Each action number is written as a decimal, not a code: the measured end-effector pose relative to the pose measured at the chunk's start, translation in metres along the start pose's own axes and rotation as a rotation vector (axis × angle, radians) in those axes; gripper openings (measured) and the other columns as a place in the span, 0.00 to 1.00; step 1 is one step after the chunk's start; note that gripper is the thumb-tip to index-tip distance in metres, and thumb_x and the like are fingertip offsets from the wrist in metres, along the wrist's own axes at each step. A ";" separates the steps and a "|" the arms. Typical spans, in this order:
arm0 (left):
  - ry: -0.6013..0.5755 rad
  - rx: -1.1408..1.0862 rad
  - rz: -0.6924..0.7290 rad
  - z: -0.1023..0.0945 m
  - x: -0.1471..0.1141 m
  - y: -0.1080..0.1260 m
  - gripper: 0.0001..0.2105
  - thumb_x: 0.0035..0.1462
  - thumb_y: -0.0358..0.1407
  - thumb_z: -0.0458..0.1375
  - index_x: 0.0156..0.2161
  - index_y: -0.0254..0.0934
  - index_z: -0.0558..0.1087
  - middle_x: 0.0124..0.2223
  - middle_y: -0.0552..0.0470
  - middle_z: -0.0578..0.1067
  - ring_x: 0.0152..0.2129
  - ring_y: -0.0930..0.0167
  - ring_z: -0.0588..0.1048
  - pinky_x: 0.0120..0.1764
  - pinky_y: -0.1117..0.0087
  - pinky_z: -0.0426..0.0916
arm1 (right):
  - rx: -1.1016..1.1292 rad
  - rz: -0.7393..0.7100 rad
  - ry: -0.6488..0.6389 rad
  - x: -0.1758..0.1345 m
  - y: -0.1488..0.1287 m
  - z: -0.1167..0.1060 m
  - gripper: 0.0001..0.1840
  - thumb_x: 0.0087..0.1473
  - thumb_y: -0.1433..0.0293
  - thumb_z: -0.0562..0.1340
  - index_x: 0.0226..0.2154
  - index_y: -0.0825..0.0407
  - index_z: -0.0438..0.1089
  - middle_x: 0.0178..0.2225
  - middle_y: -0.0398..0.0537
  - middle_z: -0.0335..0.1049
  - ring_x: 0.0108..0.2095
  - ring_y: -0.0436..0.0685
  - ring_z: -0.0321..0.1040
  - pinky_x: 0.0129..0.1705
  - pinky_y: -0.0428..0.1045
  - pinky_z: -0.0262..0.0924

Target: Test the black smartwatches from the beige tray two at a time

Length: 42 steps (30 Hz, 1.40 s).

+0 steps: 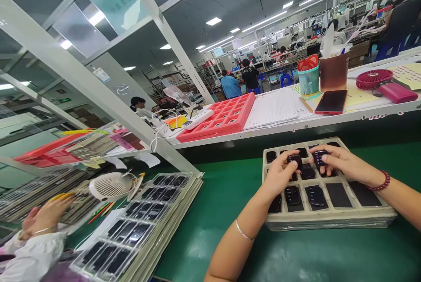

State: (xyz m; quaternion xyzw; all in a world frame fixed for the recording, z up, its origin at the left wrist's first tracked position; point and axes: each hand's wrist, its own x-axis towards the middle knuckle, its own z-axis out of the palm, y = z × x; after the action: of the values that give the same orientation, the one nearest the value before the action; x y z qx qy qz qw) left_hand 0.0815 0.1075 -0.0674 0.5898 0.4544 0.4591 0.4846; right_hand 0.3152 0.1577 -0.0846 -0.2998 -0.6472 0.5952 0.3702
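Over a pale moulded tray (329, 219) on the green bench, both my hands are raised. My left hand (279, 176) grips a small black smartwatch body (295, 159) between thumb and fingers. In my right hand (342, 162) is another smartwatch body (318, 158), its screen lit with small marks and my thumb at its edge. Below them, two watch bodies with lit text lists (292, 195) (316, 195) lie in front-row compartments. Two compartments to their right show only dark lining (340, 195). My fingers partly cover the rows behind.
A stack of clear trays (131, 225) with dark pieces stands left, beside a white fan (111, 186) and a co-worker's hands (46, 218). The shelf edge (276, 130) runs behind my tray, carrying a red foam tray (223, 117), papers, a phone (331, 101) and a cup (308, 81).
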 end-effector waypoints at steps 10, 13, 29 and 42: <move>0.004 -0.025 -0.007 0.002 -0.002 0.004 0.23 0.52 0.26 0.61 0.55 0.36 0.72 0.41 0.47 0.79 0.33 0.72 0.77 0.39 0.71 0.72 | -0.081 -0.003 -0.021 -0.003 -0.005 0.003 0.28 0.53 0.63 0.68 0.56 0.50 0.71 0.45 0.53 0.77 0.34 0.56 0.75 0.31 0.50 0.73; -0.016 -0.016 -0.008 0.001 -0.002 0.003 0.15 0.55 0.30 0.60 0.49 0.34 0.75 0.36 0.49 0.78 0.25 0.76 0.73 0.34 0.73 0.71 | -0.085 0.039 -0.041 -0.002 -0.006 0.002 0.26 0.56 0.57 0.67 0.54 0.53 0.72 0.41 0.53 0.78 0.29 0.54 0.74 0.29 0.50 0.72; -0.012 0.043 -0.044 0.002 0.000 0.001 0.14 0.56 0.27 0.57 0.48 0.33 0.74 0.36 0.49 0.78 0.24 0.77 0.73 0.32 0.74 0.69 | -0.080 0.061 -0.065 -0.002 -0.005 0.004 0.24 0.56 0.56 0.68 0.50 0.53 0.72 0.38 0.50 0.79 0.26 0.52 0.73 0.29 0.49 0.69; -0.012 0.036 -0.030 0.002 -0.001 0.003 0.13 0.55 0.29 0.60 0.47 0.34 0.74 0.35 0.51 0.78 0.23 0.78 0.72 0.32 0.75 0.69 | -0.103 0.054 -0.081 -0.002 -0.006 0.004 0.23 0.57 0.56 0.66 0.51 0.52 0.72 0.39 0.51 0.79 0.26 0.53 0.74 0.29 0.50 0.69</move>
State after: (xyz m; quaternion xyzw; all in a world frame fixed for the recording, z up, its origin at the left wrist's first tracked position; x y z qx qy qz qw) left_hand 0.0834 0.1062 -0.0646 0.5943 0.4684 0.4399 0.4836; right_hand 0.3133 0.1537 -0.0789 -0.3115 -0.6832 0.5824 0.3114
